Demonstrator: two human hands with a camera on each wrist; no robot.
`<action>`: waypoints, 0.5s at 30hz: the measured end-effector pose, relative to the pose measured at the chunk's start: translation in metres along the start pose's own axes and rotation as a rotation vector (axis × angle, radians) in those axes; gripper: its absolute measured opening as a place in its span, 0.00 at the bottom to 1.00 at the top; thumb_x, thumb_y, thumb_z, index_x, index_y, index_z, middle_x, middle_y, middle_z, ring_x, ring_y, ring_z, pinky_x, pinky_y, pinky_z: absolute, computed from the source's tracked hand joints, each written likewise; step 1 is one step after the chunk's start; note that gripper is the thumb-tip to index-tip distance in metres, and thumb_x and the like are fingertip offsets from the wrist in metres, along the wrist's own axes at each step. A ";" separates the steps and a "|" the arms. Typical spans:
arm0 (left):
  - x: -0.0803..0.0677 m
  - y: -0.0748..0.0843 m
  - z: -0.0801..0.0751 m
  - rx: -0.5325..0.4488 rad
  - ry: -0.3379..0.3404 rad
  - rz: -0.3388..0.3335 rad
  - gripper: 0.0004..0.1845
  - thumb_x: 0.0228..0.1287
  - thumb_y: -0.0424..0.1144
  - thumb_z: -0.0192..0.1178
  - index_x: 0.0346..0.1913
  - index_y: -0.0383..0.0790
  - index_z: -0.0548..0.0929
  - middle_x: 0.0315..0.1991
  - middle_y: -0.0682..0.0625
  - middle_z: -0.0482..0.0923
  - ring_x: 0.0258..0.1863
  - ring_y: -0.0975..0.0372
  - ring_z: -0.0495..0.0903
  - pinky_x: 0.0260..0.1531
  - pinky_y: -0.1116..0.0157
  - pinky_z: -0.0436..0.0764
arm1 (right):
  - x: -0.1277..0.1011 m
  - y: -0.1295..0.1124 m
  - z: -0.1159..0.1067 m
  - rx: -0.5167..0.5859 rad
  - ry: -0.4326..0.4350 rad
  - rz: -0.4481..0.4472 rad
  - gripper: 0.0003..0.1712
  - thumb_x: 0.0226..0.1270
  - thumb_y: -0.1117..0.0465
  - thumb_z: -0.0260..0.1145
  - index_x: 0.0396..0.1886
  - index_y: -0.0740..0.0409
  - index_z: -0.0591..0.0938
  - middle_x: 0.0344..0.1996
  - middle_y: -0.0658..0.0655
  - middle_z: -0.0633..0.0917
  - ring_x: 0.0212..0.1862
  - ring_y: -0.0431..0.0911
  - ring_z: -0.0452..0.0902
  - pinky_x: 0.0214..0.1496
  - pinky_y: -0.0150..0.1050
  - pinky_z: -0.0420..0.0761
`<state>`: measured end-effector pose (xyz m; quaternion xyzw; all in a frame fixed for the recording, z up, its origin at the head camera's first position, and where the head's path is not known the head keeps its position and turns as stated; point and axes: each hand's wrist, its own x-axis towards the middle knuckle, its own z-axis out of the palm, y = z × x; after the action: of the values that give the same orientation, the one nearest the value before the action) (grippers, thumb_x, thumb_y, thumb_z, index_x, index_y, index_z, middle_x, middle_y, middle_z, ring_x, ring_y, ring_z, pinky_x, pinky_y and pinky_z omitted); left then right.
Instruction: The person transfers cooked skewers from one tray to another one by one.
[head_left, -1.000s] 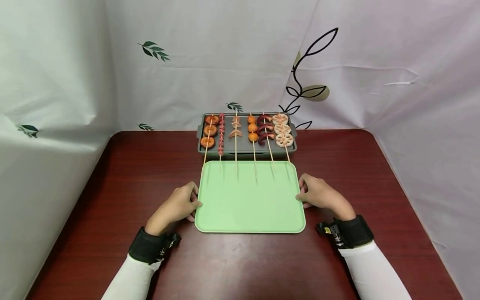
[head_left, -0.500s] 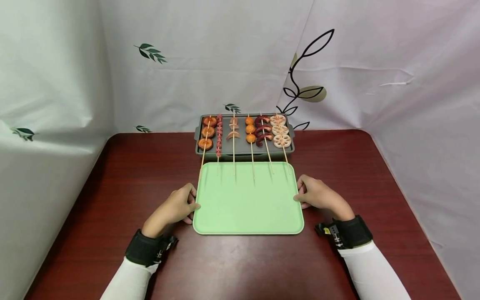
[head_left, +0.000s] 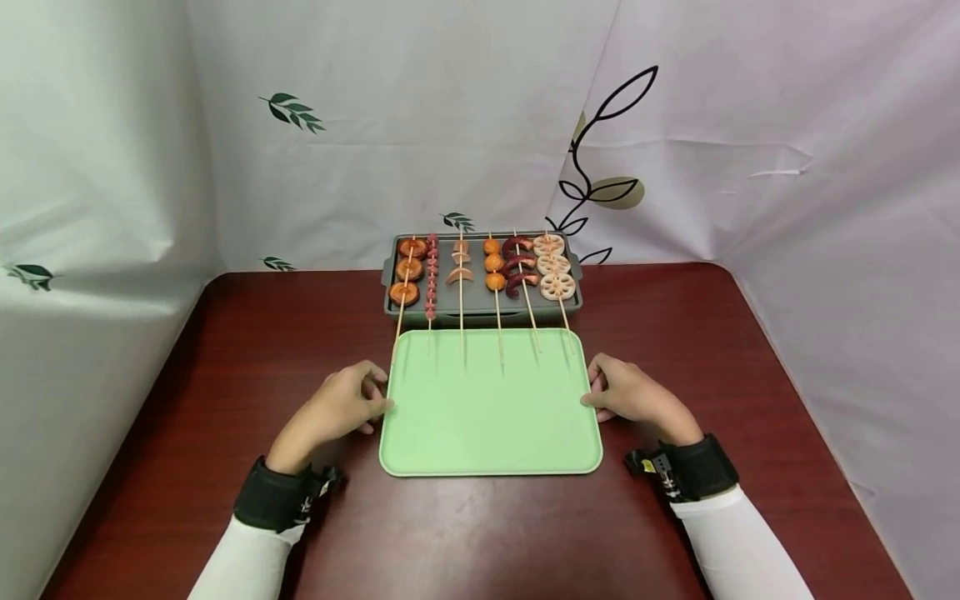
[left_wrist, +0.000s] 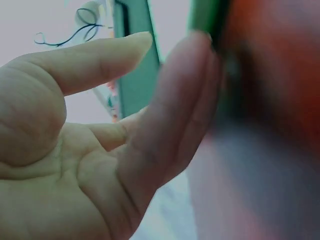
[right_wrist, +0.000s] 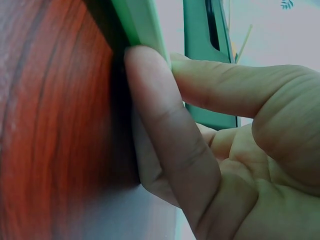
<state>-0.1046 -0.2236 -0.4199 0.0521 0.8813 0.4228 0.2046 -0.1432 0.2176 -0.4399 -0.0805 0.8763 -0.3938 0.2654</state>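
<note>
A light green rectangular tray (head_left: pixel 491 408) lies on the table in front of me. My right hand (head_left: pixel 630 390) pinches its right edge, the thumb on top and a finger underneath, as the right wrist view shows. At the left edge is my left hand (head_left: pixel 341 404); its thumb (left_wrist: pixel 125 55) stands apart from the bent fingers (left_wrist: pixel 175 90), which are close to the tray's edge (left_wrist: pixel 201 12). Whether those fingers touch the edge I cannot tell. Several skewer sticks reach over the tray's far edge from the grill behind.
Just behind the tray stands a dark grey grill pan (head_left: pixel 474 304). On it lie skewers of mushrooms (head_left: pixel 404 293), small pink pieces (head_left: pixel 431 283), orange balls (head_left: pixel 493 262), tentacles (head_left: pixel 521 265) and lotus root slices (head_left: pixel 557 287). A white curtain (head_left: pixel 420 108) hangs behind the dark red table (head_left: pixel 675 333).
My left hand's lower fingers have drawn back a little from the tray's left edge. The right hand keeps its pinch. The whole head view has shifted slightly.
</note>
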 end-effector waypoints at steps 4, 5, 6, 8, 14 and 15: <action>0.005 0.006 -0.016 -0.034 0.025 0.048 0.25 0.75 0.33 0.59 0.68 0.25 0.69 0.43 0.37 0.81 0.35 0.53 0.86 0.37 0.57 0.90 | -0.001 0.000 0.001 0.006 0.003 -0.001 0.16 0.69 0.67 0.70 0.44 0.66 0.70 0.31 0.60 0.76 0.26 0.47 0.83 0.31 0.41 0.86; 0.006 0.007 -0.020 -0.058 0.031 0.056 0.25 0.76 0.32 0.57 0.69 0.25 0.68 0.45 0.36 0.81 0.39 0.52 0.86 0.39 0.56 0.91 | -0.001 0.000 0.001 0.007 0.003 -0.003 0.16 0.69 0.67 0.70 0.44 0.66 0.70 0.31 0.60 0.76 0.26 0.47 0.83 0.31 0.41 0.87; 0.008 0.008 -0.023 -0.085 0.039 0.064 0.24 0.77 0.32 0.55 0.70 0.25 0.68 0.47 0.34 0.80 0.42 0.51 0.86 0.42 0.56 0.91 | -0.001 0.000 0.001 0.008 0.004 -0.005 0.16 0.68 0.67 0.70 0.44 0.66 0.71 0.31 0.60 0.76 0.26 0.47 0.83 0.31 0.40 0.87; 0.012 0.010 -0.028 -0.154 0.053 0.070 0.23 0.78 0.31 0.52 0.71 0.25 0.68 0.52 0.32 0.79 0.46 0.49 0.85 0.45 0.55 0.91 | -0.001 0.000 0.001 0.013 0.005 -0.007 0.16 0.68 0.67 0.71 0.44 0.66 0.71 0.31 0.60 0.77 0.26 0.47 0.84 0.31 0.40 0.88; 0.031 0.011 -0.033 -0.371 0.068 0.053 0.24 0.82 0.38 0.50 0.71 0.26 0.69 0.58 0.27 0.77 0.52 0.44 0.85 0.49 0.59 0.91 | -0.001 0.003 0.000 0.033 0.010 -0.016 0.16 0.68 0.67 0.71 0.44 0.67 0.72 0.32 0.60 0.78 0.27 0.47 0.84 0.32 0.40 0.89; 0.034 0.011 -0.032 -0.404 0.070 0.045 0.24 0.82 0.39 0.51 0.71 0.27 0.69 0.58 0.28 0.76 0.53 0.44 0.85 0.49 0.60 0.90 | -0.001 0.003 0.000 0.038 0.010 -0.016 0.16 0.68 0.67 0.71 0.44 0.67 0.72 0.32 0.60 0.78 0.27 0.47 0.84 0.33 0.40 0.89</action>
<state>-0.1493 -0.2309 -0.4042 0.0150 0.7836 0.5972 0.1705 -0.1423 0.2205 -0.4416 -0.0807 0.8693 -0.4130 0.2592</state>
